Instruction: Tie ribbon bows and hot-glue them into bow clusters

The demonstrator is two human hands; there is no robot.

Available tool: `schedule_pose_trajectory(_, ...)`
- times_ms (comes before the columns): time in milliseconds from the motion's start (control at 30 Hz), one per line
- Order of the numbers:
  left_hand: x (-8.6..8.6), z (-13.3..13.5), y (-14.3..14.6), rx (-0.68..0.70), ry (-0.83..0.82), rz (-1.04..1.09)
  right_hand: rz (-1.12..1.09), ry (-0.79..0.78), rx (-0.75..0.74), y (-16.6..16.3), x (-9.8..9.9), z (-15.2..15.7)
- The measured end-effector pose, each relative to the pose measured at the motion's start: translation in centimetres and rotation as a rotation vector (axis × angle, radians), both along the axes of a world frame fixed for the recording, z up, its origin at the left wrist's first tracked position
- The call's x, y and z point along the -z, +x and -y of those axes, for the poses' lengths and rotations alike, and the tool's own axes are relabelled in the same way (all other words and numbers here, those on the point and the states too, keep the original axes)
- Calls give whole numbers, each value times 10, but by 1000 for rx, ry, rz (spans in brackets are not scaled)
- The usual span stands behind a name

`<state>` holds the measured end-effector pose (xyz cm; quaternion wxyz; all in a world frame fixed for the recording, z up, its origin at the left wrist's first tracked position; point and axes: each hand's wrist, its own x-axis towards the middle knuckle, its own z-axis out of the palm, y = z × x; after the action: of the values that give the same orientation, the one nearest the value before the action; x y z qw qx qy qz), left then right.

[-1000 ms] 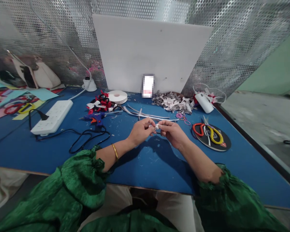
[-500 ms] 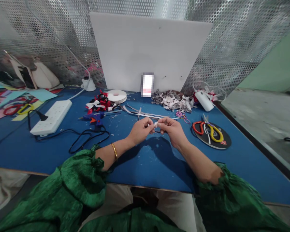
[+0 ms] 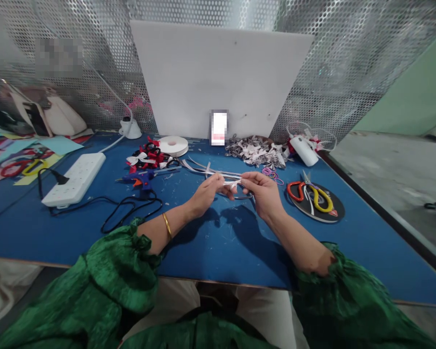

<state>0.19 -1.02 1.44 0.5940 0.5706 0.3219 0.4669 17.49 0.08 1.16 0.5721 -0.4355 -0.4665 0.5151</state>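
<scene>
Green sleeves (image 3: pixel 119 276) lie over the near edge of the blue bench (image 3: pixel 210 247), and past them both hands meet at mid-bench. The left hand (image 3: pixel 206 193) and the right hand (image 3: pixel 268 196) are each pinched shut on a small white ribbon piece (image 3: pixel 233 183), which spans the short gap between their fingertips, held above the surface. The step in hand looks like shaping or tightening this piece; the next move seems to call for a firm pinch on both ends and an even pull, so that the folds do not slip.

To the right, scissors (image 3: pixel 307 183) rest on a black disc (image 3: pixel 337 208); to the left lie a blue glue gun (image 3: pixel 145 181) and a white power strip (image 3: pixel 74 180). Just beyond the hands are loose ribbon strips (image 3: pixel 193 168) and pink bands (image 3: pixel 272 174). Farther back sit red and black bows (image 3: pixel 150 157), a white ribbon roll (image 3: pixel 179 147) and a grey-white heap of bows (image 3: pixel 257 152). A lit phone (image 3: pixel 218 129) leans at the foot of a white board (image 3: pixel 221 72), with perforated metal sheeting (image 3: pixel 334 72) behind. Off to the right are a grey floor (image 3: pixel 392 160) and a green wall (image 3: pixel 409 92).
</scene>
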Motion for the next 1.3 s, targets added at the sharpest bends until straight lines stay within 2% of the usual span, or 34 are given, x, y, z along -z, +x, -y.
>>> schedule_pose_trajectory(100,2,-1,0,-2,-7,-2,13,6,-33,-1,0,1)
schedule_pose_trajectory(267,4,-4,-2,-56,12,-58,103,24,-190,-3,-3,5)
schedule_pose_trajectory(467,5,-2,-2,-10,27,-51,129,0,-173,-7,-2,7)
schedule_pose_trajectory(633,4,3,0,19,72,-134,91,-4,-154,-9,-1,8)
schedule_pose_trajectory(767,2,3,1,35,131,-171,19,-119,-166,-7,2,5)
schedule_pose_trajectory(900,6,2,3,-1,93,-81,-10,-181,-207,-7,5,5)
schedule_pose_trajectory(1167,8,2,3,-216,77,-95,85,-70,-299,-11,5,9)
schedule_pose_trajectory(1300,7,2,2,-244,49,-106,326,75,-253,-11,8,9)
